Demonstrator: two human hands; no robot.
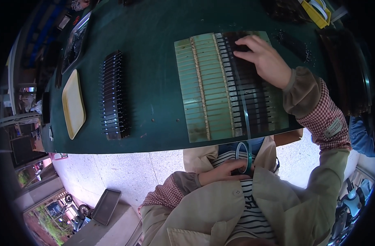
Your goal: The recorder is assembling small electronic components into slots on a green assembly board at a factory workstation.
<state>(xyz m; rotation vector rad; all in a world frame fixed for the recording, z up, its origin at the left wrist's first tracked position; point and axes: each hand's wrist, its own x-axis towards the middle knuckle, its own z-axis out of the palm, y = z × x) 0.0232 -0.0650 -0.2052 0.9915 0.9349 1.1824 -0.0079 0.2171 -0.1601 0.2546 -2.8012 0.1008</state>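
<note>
A green board with ridged slots [210, 90] lies on the table, a row of dark strips with metal-looking pins [257, 100] set along its right half. Over the far end of these strips is my right hand [267, 59], thumb and forefinger stretched apart. A narrow, shiny band of tape [244, 107] runs from near that thumb down across the strips and over the table's front edge. Below the edge, close to my body, my left hand [224, 170] is closed on a roll of tape [249, 158]. Its fingertips are partly hidden.
The green table [154, 82] also carries a row of dark pinned pieces [112, 96], a cream tray [74, 104] and a metal-rimmed tray [76, 43] at left. Another dark pinned piece [293, 45] lies right of the board; a yellow bin [316, 13] stands far right.
</note>
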